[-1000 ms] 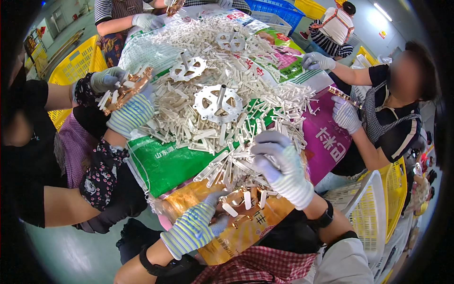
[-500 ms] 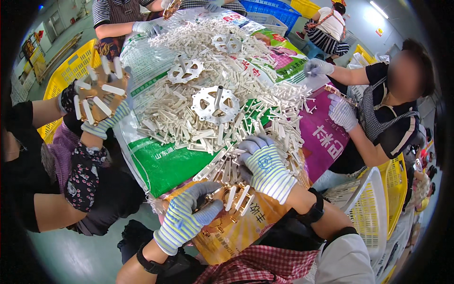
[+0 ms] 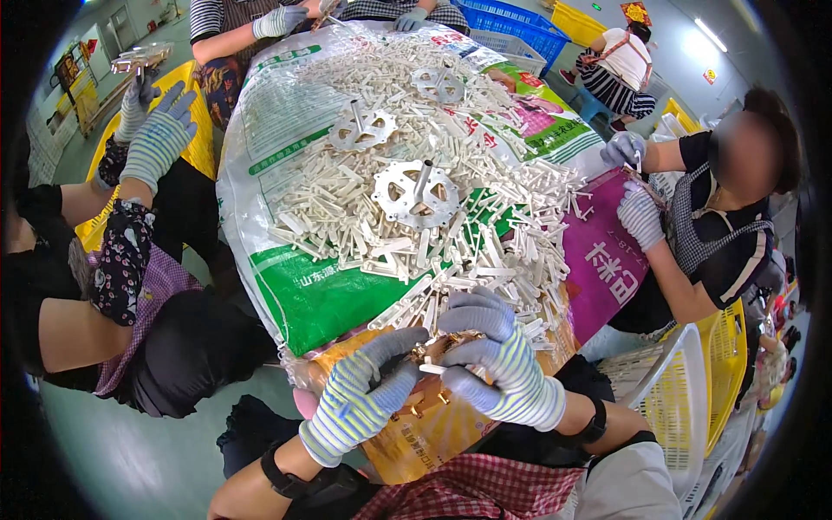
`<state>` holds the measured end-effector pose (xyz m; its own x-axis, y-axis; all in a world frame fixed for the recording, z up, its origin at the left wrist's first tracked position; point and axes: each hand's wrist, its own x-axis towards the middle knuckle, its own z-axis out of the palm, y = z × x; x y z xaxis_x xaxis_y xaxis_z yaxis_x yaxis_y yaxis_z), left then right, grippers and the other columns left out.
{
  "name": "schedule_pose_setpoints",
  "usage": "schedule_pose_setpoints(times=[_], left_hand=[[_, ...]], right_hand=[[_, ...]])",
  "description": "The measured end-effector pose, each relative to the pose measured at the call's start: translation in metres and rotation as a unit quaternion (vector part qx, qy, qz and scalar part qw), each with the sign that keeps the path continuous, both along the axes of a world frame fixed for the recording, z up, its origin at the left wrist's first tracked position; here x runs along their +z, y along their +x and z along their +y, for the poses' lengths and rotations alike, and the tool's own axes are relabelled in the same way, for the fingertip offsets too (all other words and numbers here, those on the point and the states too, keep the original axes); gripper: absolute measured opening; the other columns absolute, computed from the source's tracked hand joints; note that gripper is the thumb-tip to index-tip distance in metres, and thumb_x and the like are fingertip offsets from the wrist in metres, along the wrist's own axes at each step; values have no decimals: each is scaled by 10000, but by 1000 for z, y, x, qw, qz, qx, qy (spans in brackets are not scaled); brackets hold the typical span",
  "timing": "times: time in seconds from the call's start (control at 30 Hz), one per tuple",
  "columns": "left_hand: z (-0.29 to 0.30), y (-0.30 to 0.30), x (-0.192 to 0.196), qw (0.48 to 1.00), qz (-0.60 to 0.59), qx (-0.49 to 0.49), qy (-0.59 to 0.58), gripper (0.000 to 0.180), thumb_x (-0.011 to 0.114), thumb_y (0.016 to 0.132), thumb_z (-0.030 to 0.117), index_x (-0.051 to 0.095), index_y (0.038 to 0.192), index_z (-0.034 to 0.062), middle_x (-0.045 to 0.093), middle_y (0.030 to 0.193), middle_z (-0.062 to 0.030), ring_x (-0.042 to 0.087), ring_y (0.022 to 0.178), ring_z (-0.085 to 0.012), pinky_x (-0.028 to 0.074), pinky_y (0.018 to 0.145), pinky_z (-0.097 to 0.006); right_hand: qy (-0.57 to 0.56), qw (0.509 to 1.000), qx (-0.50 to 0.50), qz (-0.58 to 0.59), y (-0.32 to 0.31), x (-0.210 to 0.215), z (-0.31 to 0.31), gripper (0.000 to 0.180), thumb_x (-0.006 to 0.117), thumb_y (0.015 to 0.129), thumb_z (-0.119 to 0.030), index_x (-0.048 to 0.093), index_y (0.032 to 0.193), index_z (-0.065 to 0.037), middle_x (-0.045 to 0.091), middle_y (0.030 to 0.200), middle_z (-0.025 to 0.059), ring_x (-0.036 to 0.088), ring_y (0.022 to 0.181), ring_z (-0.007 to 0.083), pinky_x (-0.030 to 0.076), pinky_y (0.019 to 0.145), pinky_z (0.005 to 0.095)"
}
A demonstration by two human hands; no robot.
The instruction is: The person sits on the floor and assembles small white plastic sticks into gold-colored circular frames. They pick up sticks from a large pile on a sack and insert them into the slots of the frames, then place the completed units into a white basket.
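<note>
My left hand (image 3: 364, 394), in a striped glove with grey fingers, is closed on the left side of a copper-coloured metal part (image 3: 451, 343). My right hand (image 3: 507, 364), gloved the same way, curls over the other side and hides much of the part. A short white strip (image 3: 432, 368) shows at the right hand's thumb and fingertips, against the part. Just beyond both hands spreads a heap of loose white strips (image 3: 347, 225). Small copper-coloured prongs (image 3: 418, 400) hang below the part.
Three silver discs with upright posts rest on the heap, the nearest disc (image 3: 420, 208) largest. Printed sacks (image 3: 295, 299) cover the table. Co-workers sit left, right and opposite. A white basket (image 3: 680, 390) and a yellow crate (image 3: 726, 364) stand at my right.
My right hand has come from the heap to the metal part, and a white strip shows at its fingers. The co-worker on the left has moved a copper-coloured part away from the table.
</note>
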<state>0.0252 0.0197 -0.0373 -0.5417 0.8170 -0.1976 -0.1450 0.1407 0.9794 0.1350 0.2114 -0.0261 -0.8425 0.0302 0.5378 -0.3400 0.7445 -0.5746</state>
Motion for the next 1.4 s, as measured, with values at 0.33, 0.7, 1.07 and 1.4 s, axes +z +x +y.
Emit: schedule_pose_setpoints(times=[0.33, 0.7, 1.07, 1.4], left_hand=[[1, 8, -4, 996, 79, 6, 40, 422, 590, 931, 40, 569, 1351, 2, 640, 968, -35, 559, 778, -61, 478, 709, -227], [7, 14, 7, 976, 212, 17, 52, 447, 728, 856, 52, 565, 1265, -22, 649, 1003, -117, 662, 877, -196, 529, 792, -326], [13, 17, -6, 959, 267, 56, 73, 349, 805, 824, 95, 620, 1099, -16, 669, 934, -109, 666, 814, -196, 544, 737, -318], [14, 16, -7, 959, 269, 53, 77, 326, 777, 838, 92, 644, 1114, -23, 691, 935, -115, 687, 824, -189, 547, 751, -302]], right_hand=[[56, 998, -22, 1, 0, 1, -9, 171, 709, 801, -190, 596, 885, -94, 609, 1177, 108, 561, 1179, 374, 380, 1045, 580], [9, 997, -23, -79, 10, -7, -10, 177, 695, 816, -207, 674, 937, -80, 580, 1305, 134, 477, 1279, 409, 328, 1093, 580], [85, 994, -33, -58, 9, -2, -14, 273, 676, 782, -325, 628, 886, -78, 556, 1308, 132, 483, 1281, 406, 331, 1091, 618], [95, 994, -12, -45, 7, 0, -8, 280, 645, 849, -354, 600, 898, -82, 569, 1253, 144, 516, 1244, 386, 367, 1064, 595]])
